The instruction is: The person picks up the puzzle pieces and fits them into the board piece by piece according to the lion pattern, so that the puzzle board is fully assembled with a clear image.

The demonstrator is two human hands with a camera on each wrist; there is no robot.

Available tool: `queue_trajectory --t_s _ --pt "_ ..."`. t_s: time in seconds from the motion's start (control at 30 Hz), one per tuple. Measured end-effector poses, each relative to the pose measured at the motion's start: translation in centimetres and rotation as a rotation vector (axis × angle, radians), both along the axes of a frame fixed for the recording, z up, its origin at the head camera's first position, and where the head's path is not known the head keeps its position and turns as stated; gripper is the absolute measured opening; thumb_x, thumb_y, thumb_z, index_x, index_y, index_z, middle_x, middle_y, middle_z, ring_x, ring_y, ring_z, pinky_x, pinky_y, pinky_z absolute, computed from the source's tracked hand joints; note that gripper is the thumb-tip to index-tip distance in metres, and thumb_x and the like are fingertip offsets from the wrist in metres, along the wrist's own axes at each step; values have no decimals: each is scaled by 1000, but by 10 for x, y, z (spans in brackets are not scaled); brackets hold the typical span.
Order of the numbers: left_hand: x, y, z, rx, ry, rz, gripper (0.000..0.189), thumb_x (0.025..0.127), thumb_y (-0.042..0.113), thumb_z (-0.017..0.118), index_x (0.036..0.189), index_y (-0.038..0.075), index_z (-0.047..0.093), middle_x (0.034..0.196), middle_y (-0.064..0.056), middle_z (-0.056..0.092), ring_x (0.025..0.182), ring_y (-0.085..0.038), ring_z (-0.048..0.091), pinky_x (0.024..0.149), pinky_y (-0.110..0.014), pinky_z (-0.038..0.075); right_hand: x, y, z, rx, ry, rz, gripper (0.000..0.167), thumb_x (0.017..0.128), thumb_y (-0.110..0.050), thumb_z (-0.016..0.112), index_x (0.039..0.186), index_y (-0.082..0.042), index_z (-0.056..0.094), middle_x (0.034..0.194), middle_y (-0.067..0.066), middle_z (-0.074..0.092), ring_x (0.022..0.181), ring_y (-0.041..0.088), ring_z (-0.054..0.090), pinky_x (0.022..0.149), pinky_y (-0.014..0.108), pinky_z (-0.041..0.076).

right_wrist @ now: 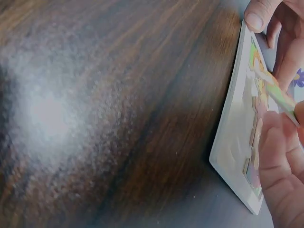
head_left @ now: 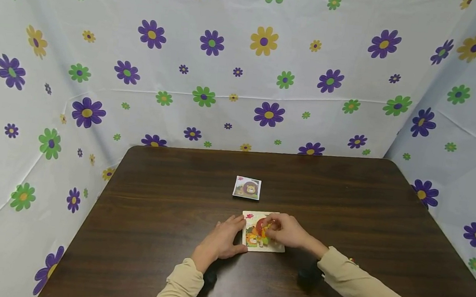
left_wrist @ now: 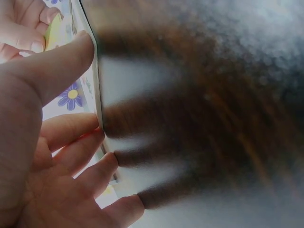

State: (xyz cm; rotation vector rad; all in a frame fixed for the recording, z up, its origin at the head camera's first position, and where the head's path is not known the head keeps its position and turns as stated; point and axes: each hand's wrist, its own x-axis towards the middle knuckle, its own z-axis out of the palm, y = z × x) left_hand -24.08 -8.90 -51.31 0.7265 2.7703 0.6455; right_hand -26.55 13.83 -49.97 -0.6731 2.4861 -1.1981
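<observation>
A small wooden puzzle board (head_left: 278, 248) with a lion picture lies on the table, partly filled with colourful pieces. My left hand (head_left: 223, 238) steadies it from the left: the thumb touches the near left corner, and the fairly straight fingers rest along the left side and tabletop. My right hand (head_left: 289, 230) is over the board's right half, pinching a thin green, yellow and white puzzle piece (right_wrist: 281, 96) between thumb and fingers. The piece is tilted, one end close over the picture. In the right wrist view, a bare recess shows in the board near the right hand.
Behind the board lies a square picture card (head_left: 248, 189) with a lion on it. The dark wooden table (head_left: 163, 194) extends to both sides. A flowered white cloth (head_left: 229, 65) hangs behind and at the sides. Something small and colourful peeks out beside the right sleeve (head_left: 363, 282).
</observation>
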Motion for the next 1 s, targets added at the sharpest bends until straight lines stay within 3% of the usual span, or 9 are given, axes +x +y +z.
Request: queue_trajectory --t_s 0.27,0.53,0.63,0.87,1.0 --pt "-1 0 1 5 0 -1 67 82 34 75 137 3 52 147 -13 42 136 -36 36 100 -65 33 5 0 -7 -76 -154 -154 12 85 -9 68 88 -4 58 62 5 64 53 14 60 48 24 42" --pt "-1 0 0 2 17 -17 66 82 33 75 136 3 52 146 -14 43 134 -38 38 98 -65 34 14 0 -11 -108 -243 -223 12 84 -8 69 83 -2 58 58 3 62 51 12 61 47 21 44" --pt "-2 0 0 0 12 -16 66 82 34 75 137 4 51 147 -13 42 135 -37 37 99 -65 34 15 -2 -13 -75 -212 -247 13 83 -9 70 80 -4 59 56 1 62 49 11 60 45 21 43" --pt "-1 1 -1 1 6 -13 67 82 35 75 137 4 51 147 -12 42 136 -37 36 99 -65 33 17 -6 -16 79 24 -280 19 76 -15 76 67 -9 61 53 -6 52 46 5 46 43 20 34" --pt "-1 0 -1 11 6 -14 67 82 34 75 137 3 51 147 -14 42 135 -38 37 99 -66 33 18 -9 -14 121 74 -292 20 74 -14 77 64 -9 60 54 -6 50 48 7 44 44 22 35"
